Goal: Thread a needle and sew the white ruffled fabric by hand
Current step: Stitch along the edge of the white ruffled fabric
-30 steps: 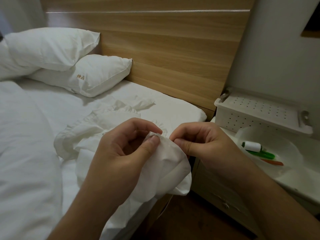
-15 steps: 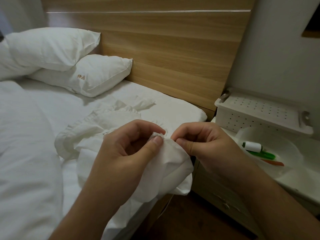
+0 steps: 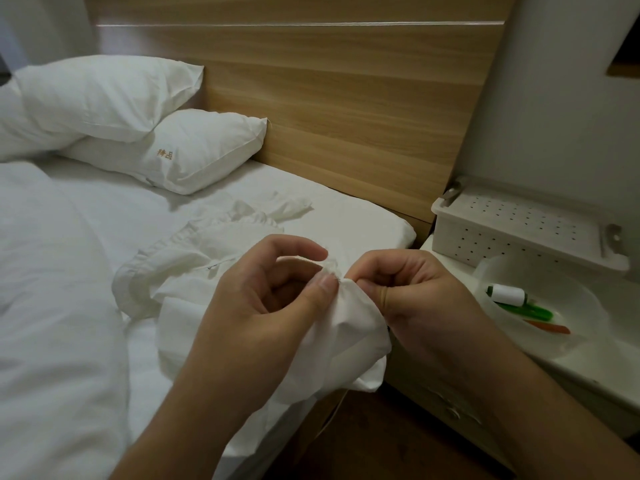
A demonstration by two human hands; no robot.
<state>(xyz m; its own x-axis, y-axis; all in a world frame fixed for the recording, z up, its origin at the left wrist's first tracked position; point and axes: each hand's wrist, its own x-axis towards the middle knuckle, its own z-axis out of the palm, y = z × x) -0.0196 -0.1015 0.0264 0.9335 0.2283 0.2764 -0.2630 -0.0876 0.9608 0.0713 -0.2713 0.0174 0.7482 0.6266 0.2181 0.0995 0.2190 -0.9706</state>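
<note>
The white ruffled fabric [image 3: 194,268] lies bunched on the bed, with one fold lifted over the bed's edge. My left hand [image 3: 266,303] pinches that fold between thumb and forefinger. My right hand [image 3: 408,292] is right beside it, its fingers curled and its thumb and forefinger pinched at the fold's top edge. The needle itself is too small to make out between those fingers. A thin thread [image 3: 332,415] hangs below the fabric. A white thread spool [image 3: 507,294] lies in a white bowl [image 3: 585,306] on the nightstand.
Two white pillows [image 3: 180,150] lean on the wooden headboard [image 3: 346,98]. A white quilt [image 3: 48,306] covers the bed's left. On the nightstand [image 3: 588,372] stands a perforated white box [image 3: 519,230]; the bowl also holds a green tool [image 3: 526,311] and an orange one [image 3: 550,328].
Both hands have stayed together at the fabric's fold, shifting only slightly. My left forefinger has lifted a little off the fold.
</note>
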